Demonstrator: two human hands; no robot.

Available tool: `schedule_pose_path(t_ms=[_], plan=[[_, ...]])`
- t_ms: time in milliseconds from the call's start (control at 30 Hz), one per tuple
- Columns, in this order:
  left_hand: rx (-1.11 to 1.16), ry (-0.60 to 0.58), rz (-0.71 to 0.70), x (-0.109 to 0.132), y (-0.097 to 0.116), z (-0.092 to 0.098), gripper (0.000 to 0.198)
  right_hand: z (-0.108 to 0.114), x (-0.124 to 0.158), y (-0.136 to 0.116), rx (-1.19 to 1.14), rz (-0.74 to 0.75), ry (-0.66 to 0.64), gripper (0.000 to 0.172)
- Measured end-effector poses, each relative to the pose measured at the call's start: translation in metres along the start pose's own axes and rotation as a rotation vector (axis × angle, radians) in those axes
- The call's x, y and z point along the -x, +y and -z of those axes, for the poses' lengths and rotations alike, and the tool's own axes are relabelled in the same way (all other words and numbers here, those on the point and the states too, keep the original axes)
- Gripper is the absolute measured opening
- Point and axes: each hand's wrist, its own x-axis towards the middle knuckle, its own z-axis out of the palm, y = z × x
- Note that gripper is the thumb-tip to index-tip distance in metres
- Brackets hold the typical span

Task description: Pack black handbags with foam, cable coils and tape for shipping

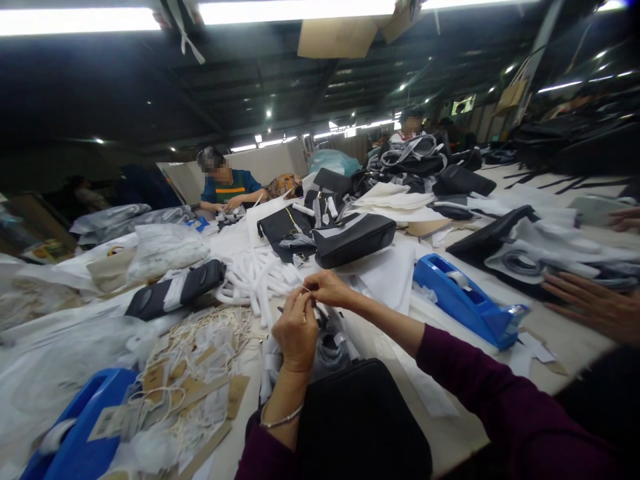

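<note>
My left hand point(296, 331) and my right hand point(327, 287) meet above the table, fingers pinched together on a thin white string point(306, 291) that runs between them. Below them lies a black bag point(357, 417) with grey and white straps point(327, 343) at its top. A thin bangle circles my left wrist. To the left lies a heap of brown paper tags with white cords point(197, 373).
Two blue tape dispensers point(467, 300) point(80, 427) sit right and front left. White foam tubes point(257, 277), black bags point(350, 237) and plastic wrapping cover the table. Another person's hand point(590, 303) rests at the right. Other workers sit at the far end.
</note>
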Motion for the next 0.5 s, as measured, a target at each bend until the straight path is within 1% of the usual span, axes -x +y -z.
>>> schedule_pose_path(t_ms=[33, 67, 133, 167, 200, 267, 300, 333, 367, 400, 467, 500], plan=[[-0.057, 0.029, -0.049, 0.0, 0.002, 0.0, 0.021, 0.001, 0.0, 0.002, -0.026, -0.004, -0.026, 0.007], [-0.1, 0.089, -0.06, 0.0, 0.003, 0.001, 0.025, 0.004, 0.001, 0.004, -0.057, -0.01, -0.053, 0.006], [-0.139, 0.192, -0.002, -0.003, 0.0, 0.001, 0.034, 0.011, 0.003, 0.008, -0.117, -0.024, -0.101, 0.011], [-0.138, 0.196, 0.048, -0.004, -0.003, 0.001, 0.032, 0.014, 0.005, 0.008, -0.148, -0.033, -0.128, 0.015], [-0.125, 0.165, 0.092, -0.005, -0.006, 0.001, 0.025, 0.017, 0.006, 0.008, -0.18, -0.039, -0.159, 0.02], [-0.067, 0.072, 0.123, -0.006, -0.012, 0.0, 0.007, 0.021, 0.01, 0.004, -0.209, -0.032, -0.244, 0.039], [-0.029, 0.039, 0.111, -0.006, -0.014, -0.001, 0.005, 0.021, 0.01, 0.002, -0.196, -0.012, -0.277, 0.047], [0.016, 0.033, 0.092, -0.006, -0.016, -0.001, 0.007, 0.02, 0.011, 0.0, -0.174, 0.008, -0.283, 0.049], [0.063, 0.049, 0.08, -0.006, -0.016, -0.001, 0.007, 0.019, 0.011, -0.001, -0.162, 0.003, -0.244, 0.044], [0.111, 0.073, 0.087, -0.006, -0.017, -0.002, 0.007, 0.017, 0.01, 0.0, -0.167, -0.031, -0.166, 0.034], [0.177, 0.102, 0.154, -0.006, -0.018, -0.003, 0.01, 0.014, 0.007, 0.007, -0.237, -0.164, 0.033, 0.016], [0.189, 0.085, 0.19, -0.006, -0.02, -0.004, 0.013, 0.014, 0.007, 0.013, -0.281, -0.239, 0.122, 0.013]])
